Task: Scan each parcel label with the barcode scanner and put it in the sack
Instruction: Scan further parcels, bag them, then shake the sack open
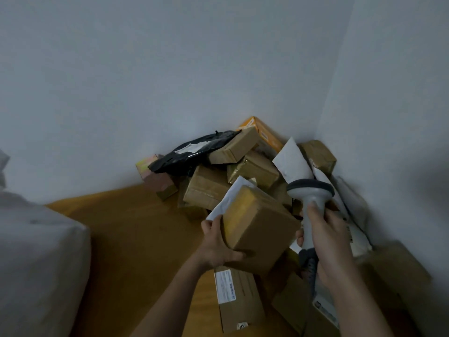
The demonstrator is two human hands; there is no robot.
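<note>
Left hand (218, 242) grips a cardboard parcel (257, 227) above the corner pile (233, 166); right hand (328, 239) clasps the barcode scanner (312, 193) just beside it. Bare floor (136, 234) lies leftward, toward the white sack (41, 263).

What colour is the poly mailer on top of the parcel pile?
Glossy black poly mailer with a white label, seen in the head view, the only view.

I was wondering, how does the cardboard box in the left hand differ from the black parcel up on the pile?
The cardboard box is a stiff brown carton; the black parcel is a soft, glossy plastic bag that sags over the boxes below. The left hand holds the box up beside the barcode scanner in the right hand; the black parcel lies untouched on the heap. The black parcel shows a white label on top; the box shows none on its visible faces.
</note>
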